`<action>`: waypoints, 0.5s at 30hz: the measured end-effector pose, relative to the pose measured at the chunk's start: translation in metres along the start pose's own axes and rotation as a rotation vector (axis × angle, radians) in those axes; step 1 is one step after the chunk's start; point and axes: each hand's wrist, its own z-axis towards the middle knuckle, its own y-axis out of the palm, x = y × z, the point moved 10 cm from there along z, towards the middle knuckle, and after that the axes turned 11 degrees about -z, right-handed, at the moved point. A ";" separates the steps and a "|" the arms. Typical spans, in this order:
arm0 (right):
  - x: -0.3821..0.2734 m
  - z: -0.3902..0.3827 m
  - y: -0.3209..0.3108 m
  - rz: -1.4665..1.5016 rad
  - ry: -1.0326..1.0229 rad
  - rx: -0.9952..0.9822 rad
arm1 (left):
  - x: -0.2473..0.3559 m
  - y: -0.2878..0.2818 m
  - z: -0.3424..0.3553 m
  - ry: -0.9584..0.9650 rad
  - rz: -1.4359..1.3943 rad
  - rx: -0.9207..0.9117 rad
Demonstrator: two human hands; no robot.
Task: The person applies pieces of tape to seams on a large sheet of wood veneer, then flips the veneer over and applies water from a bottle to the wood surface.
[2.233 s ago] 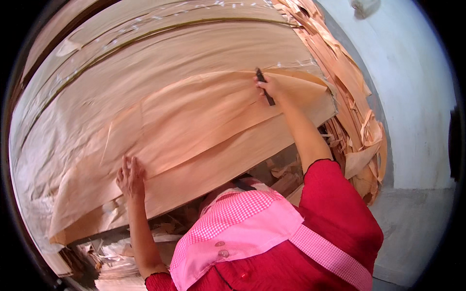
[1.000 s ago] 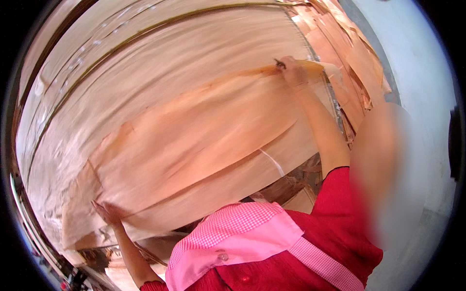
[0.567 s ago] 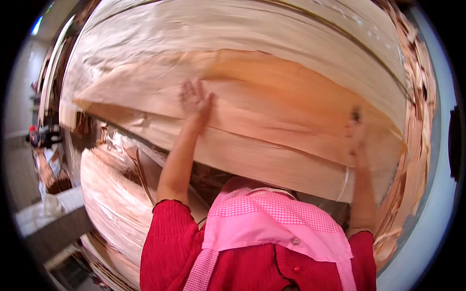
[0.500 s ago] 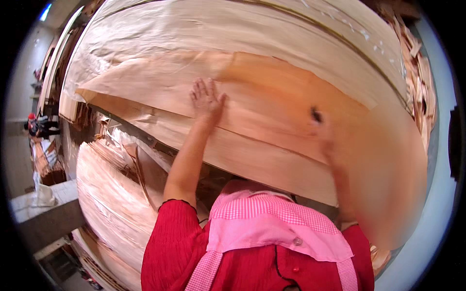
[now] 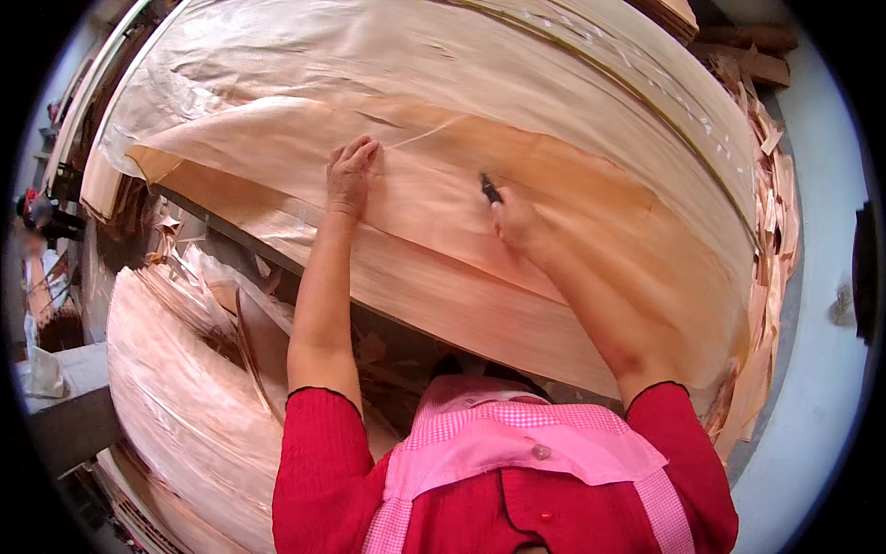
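A tan wood sheet (image 5: pixel 434 198) stretches from ten o'clock to about three in the view. Near eleven o'clock, the left hand (image 5: pixel 352 171) rests on it, fingers curled, by a pale strip (image 5: pixel 427 133); I cannot tell whether it pinches anything. Towards one o'clock, the right hand (image 5: pixel 519 223) grips a dark tool (image 5: pixel 490 188).

Top veneer sheet (image 5: pixel 415 208) was peach-tan, going amber toward the right, with a pale streak near the upper edge. Veneer underneath (image 5: pixel 305 55) was lighter beige; white flecks ran beside a dark olive-brown strip (image 5: pixel 632 88). Handheld tool (image 5: pixel 490 188) was black. Apron (image 5: pixel 498 452): plain pink plus pink-white gingham. Shirt (image 5: pixel 323 462): crimson, black trim. Scraps (image 5: pixel 783 208): salmon.
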 end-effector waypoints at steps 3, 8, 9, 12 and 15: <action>-0.058 0.009 0.048 -0.454 -0.367 0.151 | 0.019 0.010 0.001 0.077 0.152 -0.076; -0.114 0.045 0.103 -0.739 -0.165 0.172 | 0.012 0.006 0.002 0.049 0.136 -0.099; -0.113 0.047 0.104 -0.727 -0.128 0.192 | 0.014 0.008 0.002 0.057 0.160 -0.107; -0.104 0.037 0.113 -0.786 -0.134 0.131 | 0.011 0.009 0.000 0.076 0.240 -0.128; -0.079 0.001 0.108 -0.829 -0.190 0.039 | 0.013 0.011 -0.003 0.067 0.351 -0.166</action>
